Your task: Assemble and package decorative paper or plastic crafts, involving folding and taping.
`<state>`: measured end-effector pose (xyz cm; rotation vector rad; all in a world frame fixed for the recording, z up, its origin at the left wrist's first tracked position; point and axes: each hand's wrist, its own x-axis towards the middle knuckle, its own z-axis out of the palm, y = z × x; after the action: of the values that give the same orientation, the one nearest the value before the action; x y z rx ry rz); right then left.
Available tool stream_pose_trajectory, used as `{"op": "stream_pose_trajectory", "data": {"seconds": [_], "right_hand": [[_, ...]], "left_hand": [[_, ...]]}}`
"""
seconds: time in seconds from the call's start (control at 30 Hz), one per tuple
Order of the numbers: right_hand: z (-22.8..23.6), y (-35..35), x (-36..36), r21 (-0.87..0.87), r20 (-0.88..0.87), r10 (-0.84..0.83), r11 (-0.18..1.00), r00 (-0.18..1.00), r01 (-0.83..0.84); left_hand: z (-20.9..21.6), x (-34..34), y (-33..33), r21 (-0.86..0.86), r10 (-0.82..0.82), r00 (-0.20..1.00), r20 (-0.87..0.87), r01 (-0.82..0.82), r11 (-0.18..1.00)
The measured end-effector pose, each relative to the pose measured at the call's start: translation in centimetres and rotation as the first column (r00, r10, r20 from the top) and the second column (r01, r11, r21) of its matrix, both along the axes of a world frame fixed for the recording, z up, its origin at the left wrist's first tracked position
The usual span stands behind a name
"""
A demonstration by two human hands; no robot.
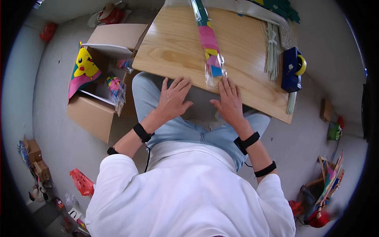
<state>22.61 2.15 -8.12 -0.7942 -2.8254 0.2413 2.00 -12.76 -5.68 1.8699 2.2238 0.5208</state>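
On the wooden table (169, 39) lies a long, narrow clear plastic sleeve (208, 37) with a folded sheet in green, pink, yellow and blue inside. Its near end reaches the table's front edge. My right hand (229, 100) is open, its fingertips at that edge beside the sleeve's end; whether they press on the plastic I cannot tell. Over my left thigh, my left hand (173, 96) is open and palm down, fingers stretched toward the table edge, holding nothing.
Left of the table stands an open cardboard box (91, 116) with packed colourful pieces and a yellow cartoon-figure sheet (85, 65) over its side. On the table's right are a bundle of thin pale sticks (272, 55) and a blue tape dispenser (291, 73). A red plastic bag (82, 182) lies on the floor.
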Motion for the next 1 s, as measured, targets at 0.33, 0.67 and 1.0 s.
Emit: {"op": "stream_pose_trajectory", "data": {"seconds": [0.33,0.67,1.0], "right_hand": [[2.6,2.7,-5.8,-0.725,-0.056,-0.440,0.635,0.896,0.267],[9.8,-5.4,-6.0,-0.912,-0.405,0.266,-0.187,0.875,-0.366],[2.8,6.9,-13.7,-0.730,-0.230,-0.145,0.680,0.962,-0.072]], "left_hand": [[-1.2,-1.5,7.9,-0.071,0.242,0.458,0.855,-0.360,0.930],[3.2,-9.1,-2.0,-0.110,-0.034,-0.335,0.942,-0.401,0.909],[-0.1,-11.4,-30.4,-0.368,0.212,-0.303,0.929,-0.815,0.449]]}}
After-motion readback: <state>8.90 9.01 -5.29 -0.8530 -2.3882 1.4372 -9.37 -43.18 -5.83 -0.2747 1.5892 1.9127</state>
